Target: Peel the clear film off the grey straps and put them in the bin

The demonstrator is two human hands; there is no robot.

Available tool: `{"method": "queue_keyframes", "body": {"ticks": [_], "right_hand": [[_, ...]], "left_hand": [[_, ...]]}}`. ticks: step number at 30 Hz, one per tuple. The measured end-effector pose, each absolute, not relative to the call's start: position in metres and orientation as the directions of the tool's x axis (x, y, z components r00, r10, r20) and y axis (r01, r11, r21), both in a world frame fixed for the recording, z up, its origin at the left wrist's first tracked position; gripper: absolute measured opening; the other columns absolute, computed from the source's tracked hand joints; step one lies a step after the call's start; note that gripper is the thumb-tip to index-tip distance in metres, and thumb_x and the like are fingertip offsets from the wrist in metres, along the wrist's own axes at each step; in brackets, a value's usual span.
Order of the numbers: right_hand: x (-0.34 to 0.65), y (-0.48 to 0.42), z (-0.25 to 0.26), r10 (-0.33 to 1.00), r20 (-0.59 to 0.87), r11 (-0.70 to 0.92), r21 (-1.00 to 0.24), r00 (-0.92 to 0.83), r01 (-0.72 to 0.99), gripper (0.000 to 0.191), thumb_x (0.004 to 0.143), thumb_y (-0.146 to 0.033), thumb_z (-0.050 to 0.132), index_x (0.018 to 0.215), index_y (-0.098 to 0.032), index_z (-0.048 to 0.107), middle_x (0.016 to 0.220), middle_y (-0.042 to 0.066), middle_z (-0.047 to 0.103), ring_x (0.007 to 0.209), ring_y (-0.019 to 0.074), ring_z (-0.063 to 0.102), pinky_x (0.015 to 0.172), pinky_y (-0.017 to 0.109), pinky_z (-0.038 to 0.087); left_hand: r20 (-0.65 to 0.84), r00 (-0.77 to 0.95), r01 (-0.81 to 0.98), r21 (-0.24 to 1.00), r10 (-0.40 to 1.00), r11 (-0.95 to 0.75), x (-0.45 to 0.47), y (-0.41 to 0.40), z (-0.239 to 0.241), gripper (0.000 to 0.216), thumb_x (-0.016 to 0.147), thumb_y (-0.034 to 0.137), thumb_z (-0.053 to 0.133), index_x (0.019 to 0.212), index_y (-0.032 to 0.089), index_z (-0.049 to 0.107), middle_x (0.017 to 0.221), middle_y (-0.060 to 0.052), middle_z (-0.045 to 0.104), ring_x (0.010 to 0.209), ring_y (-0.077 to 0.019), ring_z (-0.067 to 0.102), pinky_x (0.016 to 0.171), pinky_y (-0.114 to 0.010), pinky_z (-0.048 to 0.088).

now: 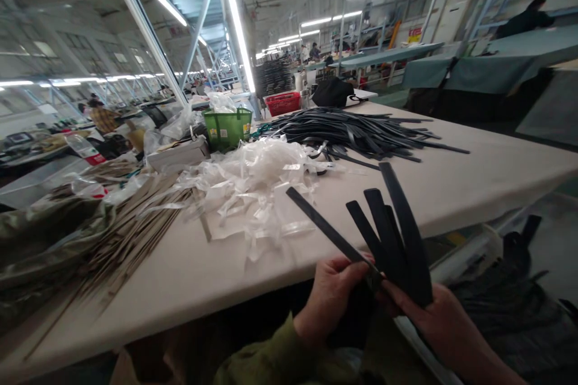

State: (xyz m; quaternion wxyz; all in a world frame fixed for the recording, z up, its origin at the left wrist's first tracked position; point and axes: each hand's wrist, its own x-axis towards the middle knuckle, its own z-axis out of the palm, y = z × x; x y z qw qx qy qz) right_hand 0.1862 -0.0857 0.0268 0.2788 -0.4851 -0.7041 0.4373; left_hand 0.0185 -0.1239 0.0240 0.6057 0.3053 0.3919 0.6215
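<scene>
One broad, cream-covered table [487,171] stretches before you.
On its far side lies a heap of long, flat black strips [345,132]. Your right hand [436,316] clasps a fan of wide, flat black strips [412,246] at the near edge, pointing away and slightly left. Your left hand [332,292], nearer than your right to the single narrow black strip [323,225], pinches it near the lower end between thumb and fingers; its long axis runs away and leftward, free end apart from the fan.

Smooth, matt black strips [410,240], crinkled glossy clear plastic film [264,162], and matt cloth-like tabletop [487,171].
</scene>
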Motion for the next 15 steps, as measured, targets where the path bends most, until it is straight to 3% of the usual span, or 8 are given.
{"method": "queue_keyframes", "body": {"ticks": [4, 6, 8, 10, 12, 15], "right_hand": [[0.177, -0.08, 0.028, 0.904, -0.069, 0.135, -0.889, -0.421, 0.437, 0.046, 0.076, -0.064, 0.059, 0.066, -0.022, 0.077, 0.066, 0.009, 0.075, 0.061, 0.0282, 0.072, 0.057, 0.032, 0.059], [0.173, -0.079, 0.028, 0.899, -0.056, 0.145, -0.897, -0.433, 0.418, 0.047, 0.075, -0.067, 0.061, 0.068, -0.023, 0.077, 0.068, 0.009, 0.076, 0.062, 0.0283, 0.073, 0.059, 0.033, 0.06], [0.168, -0.081, 0.03, 0.894, -0.05, 0.151, -0.902, -0.446, 0.405, 0.05, 0.074, -0.07, 0.061, 0.068, -0.024, 0.077, 0.07, 0.01, 0.076, 0.064, 0.0286, 0.073, 0.06, 0.033, 0.06], [0.163, -0.083, 0.031, 0.873, -0.062, 0.159, -0.901, -0.484, 0.403, 0.052, 0.074, -0.073, 0.06, 0.068, -0.024, 0.077, 0.07, 0.01, 0.076, 0.064, 0.0288, 0.073, 0.06, 0.033, 0.06], [0.158, -0.086, 0.031, 0.844, -0.073, 0.183, -0.892, -0.532, 0.413, 0.053, 0.075, -0.073, 0.059, 0.067, -0.024, 0.077, 0.067, 0.01, 0.075, 0.062, 0.0287, 0.072, 0.058, 0.033, 0.059], [0.152, -0.089, 0.023, 0.783, -0.086, 0.248, -0.865, -0.616, 0.436, 0.053, 0.077, -0.072, 0.056, 0.061, -0.025, 0.074, 0.058, 0.009, 0.071, 0.054, 0.0271, 0.068, 0.051, 0.032, 0.056]], "left_hand": [[0.021, -0.294, -0.325, 0.938, 0.956, -0.121, -0.041, -0.109, 0.068, 0.025, 0.075, 0.037, 0.077, 0.09, 0.016, 0.081, 0.101, -0.01, 0.077, 0.103, -0.0287, 0.066, 0.098, -0.039, 0.046], [0.189, -0.403, -0.173, 0.945, 0.896, -0.278, -0.067, -0.112, 0.094, 0.02, 0.078, 0.035, 0.075, 0.088, 0.019, 0.081, 0.113, -0.009, 0.075, 0.115, -0.0311, 0.062, 0.104, -0.043, 0.043], [0.411, -0.501, 0.053, 0.893, 0.762, -0.447, -0.084, -0.122, 0.113, 0.012, 0.079, 0.031, 0.074, 0.086, 0.023, 0.081, 0.123, -0.006, 0.071, 0.129, -0.0311, 0.052, 0.111, -0.044, 0.036], [0.539, -0.573, 0.212, 0.825, 0.617, -0.524, -0.094, -0.138, 0.118, 0.008, 0.077, 0.029, 0.077, 0.083, 0.026, 0.081, 0.129, -0.004, 0.067, 0.139, -0.0297, 0.042, 0.116, -0.042, 0.031], [0.504, -0.658, 0.188, 0.83, 0.559, -0.525, -0.101, -0.156, 0.106, 0.01, 0.076, 0.031, 0.079, 0.084, 0.026, 0.08, 0.128, -0.004, 0.068, 0.135, -0.0286, 0.047, 0.114, -0.04, 0.034], [0.229, -0.781, -0.068, 0.894, 0.581, -0.443, -0.107, -0.184, 0.063, 0.021, 0.074, 0.039, 0.08, 0.085, 0.021, 0.08, 0.103, -0.007, 0.076, 0.102, -0.0234, 0.067, 0.096, -0.035, 0.048]]}}
